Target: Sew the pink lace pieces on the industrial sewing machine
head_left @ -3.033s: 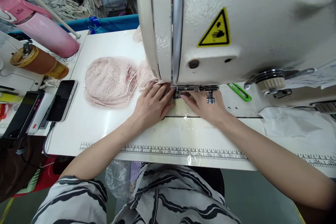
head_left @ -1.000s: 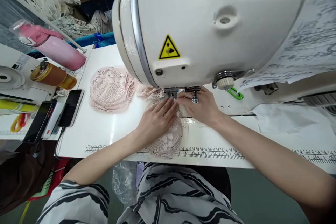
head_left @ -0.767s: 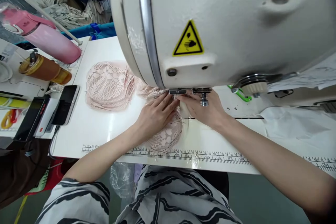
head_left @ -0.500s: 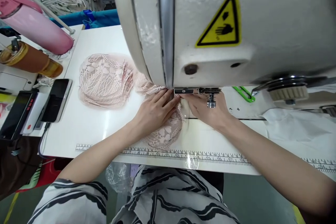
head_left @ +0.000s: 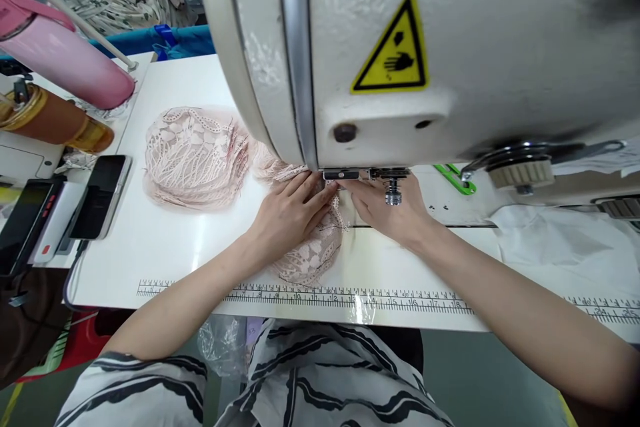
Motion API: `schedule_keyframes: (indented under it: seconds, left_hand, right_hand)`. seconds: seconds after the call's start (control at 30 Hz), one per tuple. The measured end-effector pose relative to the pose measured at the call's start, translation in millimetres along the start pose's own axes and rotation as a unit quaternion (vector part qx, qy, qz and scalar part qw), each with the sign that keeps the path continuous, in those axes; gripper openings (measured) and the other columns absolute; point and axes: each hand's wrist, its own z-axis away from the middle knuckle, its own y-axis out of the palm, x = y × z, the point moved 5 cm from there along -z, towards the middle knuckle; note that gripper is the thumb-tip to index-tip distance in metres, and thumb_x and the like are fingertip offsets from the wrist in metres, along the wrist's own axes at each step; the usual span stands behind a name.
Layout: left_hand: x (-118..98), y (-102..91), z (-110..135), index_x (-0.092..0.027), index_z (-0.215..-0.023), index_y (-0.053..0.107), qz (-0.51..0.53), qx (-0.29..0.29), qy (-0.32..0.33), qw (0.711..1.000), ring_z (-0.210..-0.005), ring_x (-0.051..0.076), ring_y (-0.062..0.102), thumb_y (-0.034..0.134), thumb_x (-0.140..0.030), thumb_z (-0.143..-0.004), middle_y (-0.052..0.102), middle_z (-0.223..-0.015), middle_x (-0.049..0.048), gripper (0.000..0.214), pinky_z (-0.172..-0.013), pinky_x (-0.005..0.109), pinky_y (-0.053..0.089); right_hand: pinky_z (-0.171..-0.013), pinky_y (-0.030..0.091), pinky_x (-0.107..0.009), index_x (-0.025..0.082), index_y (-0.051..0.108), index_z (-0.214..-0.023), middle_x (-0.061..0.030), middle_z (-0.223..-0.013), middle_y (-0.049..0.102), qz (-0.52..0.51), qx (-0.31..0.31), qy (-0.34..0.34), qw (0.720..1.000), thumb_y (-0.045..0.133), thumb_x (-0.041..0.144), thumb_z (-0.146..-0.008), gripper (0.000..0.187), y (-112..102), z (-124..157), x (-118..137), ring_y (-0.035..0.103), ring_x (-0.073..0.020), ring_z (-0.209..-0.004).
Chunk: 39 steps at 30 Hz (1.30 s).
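My left hand (head_left: 286, 217) lies flat, fingers stretched toward the needle area, on a pale pink lace piece (head_left: 313, 257). The lace runs from under this hand toward the front of the sewing machine (head_left: 370, 127). To the right, my right hand (head_left: 393, 210) reaches beneath the machine head, thumb and forefinger extended toward the lace edge. The machine's metal parts hide some of its fingers, and whether they touch the lace is unclear. A stack of pink lace pieces (head_left: 195, 157) rests left of the machine, with more bunched lace (head_left: 270, 163) beside it.
A phone (head_left: 101, 197), a power bank (head_left: 30, 227), a brown cup (head_left: 55, 117) and a pink bottle (head_left: 75, 57) stand at the left. A green thread snipper (head_left: 455, 180) and white cloth (head_left: 555, 240) lie right. A printed ruler (head_left: 370, 299) runs along the front edge.
The whole view has shifted slightly, so the machine and table appear further left. Both hands keep nearly the same place by the lace.
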Motion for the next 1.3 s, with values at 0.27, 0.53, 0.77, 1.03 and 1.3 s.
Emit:
schedule_keyframes:
  seconds: [0.27,0.53,0.77,1.03,1.3]
  left_hand:
    - [-1.0,-0.6,-0.4,-0.016,-0.137,0.060,-0.018,-0.001,0.001,1.000,-0.127,0.031,0.062,0.046,-0.030,-0.105,0.065,-0.135,0.0171,0.038,-0.096,0.047,0.059]
    - [1.7,-1.0,-1.9,-0.017,-0.138,0.059,-0.016,-0.001,0.002,1.000,-0.122,0.030,0.065,0.044,-0.032,-0.105,0.067,-0.131,0.0165,0.039,-0.094,0.046,0.059]
    - [0.6,-11.5,-3.6,-0.018,-0.128,0.066,-0.033,-0.050,0.035,0.998,-0.122,0.027,0.065,0.051,-0.031,-0.103,0.069,-0.130,0.0126,0.032,-0.097,0.043,0.056]
    - [-48.6,-58.8,28.4,-0.022,-0.081,0.065,-0.068,-0.067,0.270,0.958,-0.069,0.011,0.062,0.062,-0.023,-0.096,0.075,-0.090,-0.0031,0.016,-0.058,0.027,0.045]
    - [-66.4,-50.7,80.8,-0.012,-0.098,0.065,-0.138,-0.010,0.236,0.962,-0.089,0.017,0.065,0.055,-0.011,-0.096,0.073,-0.106,0.0087,0.010,-0.059,0.027,0.049]
  right_hand:
    - [-0.083,0.049,-0.044,0.025,0.079,-0.092,-0.0057,-0.074,0.071,0.023,0.001,0.013,1.000,0.051,0.018,-0.095,0.029,-0.6,-6.8,3.6,0.066,-0.0260,-0.081]
    - [-0.076,0.045,-0.039,0.028,0.078,-0.101,-0.0042,-0.083,0.074,0.025,0.022,0.015,0.999,0.050,0.023,-0.096,0.029,-6.0,-14.3,5.5,0.064,-0.0244,-0.080]
    - [-0.077,0.043,-0.038,0.023,0.076,-0.106,-0.0059,-0.089,0.075,0.074,0.019,-0.024,0.997,0.041,0.014,-0.095,0.038,-9.6,-15.2,13.5,0.064,-0.0237,-0.084]
    - [-0.074,0.044,-0.030,0.023,0.067,-0.085,0.0019,-0.090,0.074,-0.055,-0.048,-0.220,0.973,0.047,0.012,-0.092,0.024,-22.9,-5.2,31.2,0.060,-0.0164,-0.083]
    - [-0.069,0.039,-0.029,0.021,0.063,-0.083,0.0024,-0.081,0.069,-0.125,-0.040,-0.256,0.958,0.048,0.010,-0.085,0.018,-24.3,-2.8,36.8,0.055,-0.0145,-0.080]
